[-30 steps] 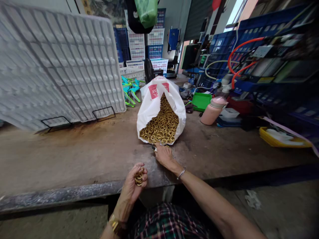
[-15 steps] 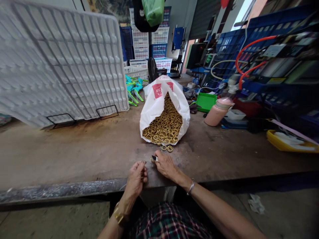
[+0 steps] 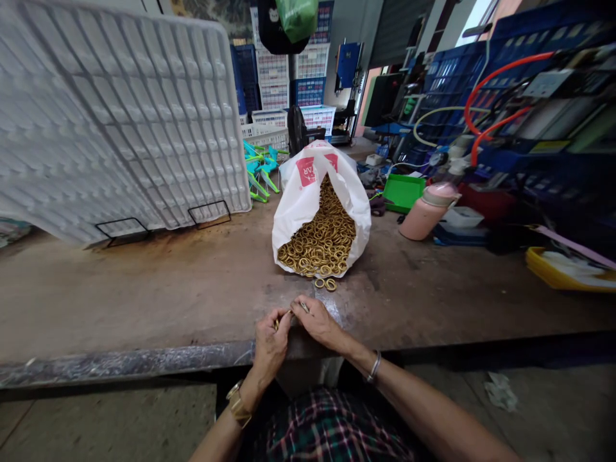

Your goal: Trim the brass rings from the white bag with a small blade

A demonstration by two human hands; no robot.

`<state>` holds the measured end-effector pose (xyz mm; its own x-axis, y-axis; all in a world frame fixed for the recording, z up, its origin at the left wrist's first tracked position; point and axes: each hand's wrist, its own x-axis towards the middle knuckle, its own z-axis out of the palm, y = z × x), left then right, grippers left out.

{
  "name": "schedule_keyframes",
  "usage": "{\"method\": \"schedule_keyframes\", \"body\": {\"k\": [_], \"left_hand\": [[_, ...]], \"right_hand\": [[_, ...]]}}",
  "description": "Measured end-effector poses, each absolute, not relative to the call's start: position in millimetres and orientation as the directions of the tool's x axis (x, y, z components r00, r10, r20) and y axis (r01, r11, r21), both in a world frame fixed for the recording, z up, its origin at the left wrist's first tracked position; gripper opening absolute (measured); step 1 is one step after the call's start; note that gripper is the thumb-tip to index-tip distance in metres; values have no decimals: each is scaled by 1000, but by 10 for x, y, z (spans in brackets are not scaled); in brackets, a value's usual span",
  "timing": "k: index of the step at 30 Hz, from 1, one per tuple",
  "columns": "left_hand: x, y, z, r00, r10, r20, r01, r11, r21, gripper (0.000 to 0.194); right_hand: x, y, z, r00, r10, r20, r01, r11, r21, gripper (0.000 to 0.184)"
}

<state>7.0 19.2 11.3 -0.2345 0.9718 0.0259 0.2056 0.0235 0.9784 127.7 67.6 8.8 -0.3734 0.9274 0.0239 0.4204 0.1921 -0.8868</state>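
Note:
A white plastic bag [image 3: 289, 218] with red print lies open toward me, full of brass-coloured rings [image 3: 327, 237]. Two loose rings [image 3: 325, 284] lie on the tabletop just before its mouth. Nearer the table edge, my left hand [image 3: 271, 340] is closed around brass rings, which show between thumb and fingers. My right hand [image 3: 320, 323] is closed on a small, slim, light-coloured tool [image 3: 304, 307], mostly hidden by the fingers. The fingertips of both hands meet over the table; what lies between them is too small to make out.
White ribbed plastic trays [image 3: 158, 122] stand in black wire holders at the left. Turquoise-green clips [image 3: 262, 170] sit behind the bag's left side. To the right are a green tray [image 3: 403, 192], a pink bottle [image 3: 423, 217] and a yellow tray [image 3: 553, 273]. Stacked crates [image 3: 310, 64] fill the back.
My hands have come together, the left moving up and right to the right fingertips. The tool's black end, seen earlier, is now hidden. The view has shifted slightly.

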Motion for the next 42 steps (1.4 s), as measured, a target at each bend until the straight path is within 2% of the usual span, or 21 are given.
{"method": "schedule_keyframes", "body": {"k": [2,3,5,8,10,13,16,18,23,27,34,42], "left_hand": [[78,184,129,-220,975,40,206,6,978,24],[79,180,130,-210,978,0,173,37,984,25],[73,172,125,-169,973,-155,43,164,985,29],[59,166,111,-33,931,-364,-212,350,912,32],[55,164,109,43,920,-390,-325,382,865,32],[61,159,115,71,929,-363,-385,361,850,32],[73,150,125,47,942,-332,-375,325,868,32],[79,146,131,19,947,-320,-358,305,882,32],[81,155,137,-42,952,-304,-272,282,920,34],[88,159,135,-59,960,-272,-189,257,948,33],[82,157,127,-115,970,-215,-58,209,976,34],[57,147,52,-125,986,-109,30,114,993,33]], "right_hand": [[1274,675,113,-377,926,1,386,157,-909,25],[1275,674,117,-372,928,-9,380,144,-914,26],[1277,673,109,-364,931,-13,382,136,-914,25],[1278,674,83,-367,930,2,392,157,-907,25],[1276,674,79,-373,928,5,391,161,-906,25],[1277,683,102,-385,923,1,374,157,-914,26],[1291,706,121,-385,923,-8,381,151,-912,27],[1308,716,115,-374,928,4,461,189,-867,26],[1354,675,75,-505,863,36,686,426,-589,14],[1359,629,86,-557,830,16,734,501,-459,23],[1335,613,145,-554,832,-40,770,494,-404,26],[1328,620,158,-567,822,-51,766,503,-401,28]]}}
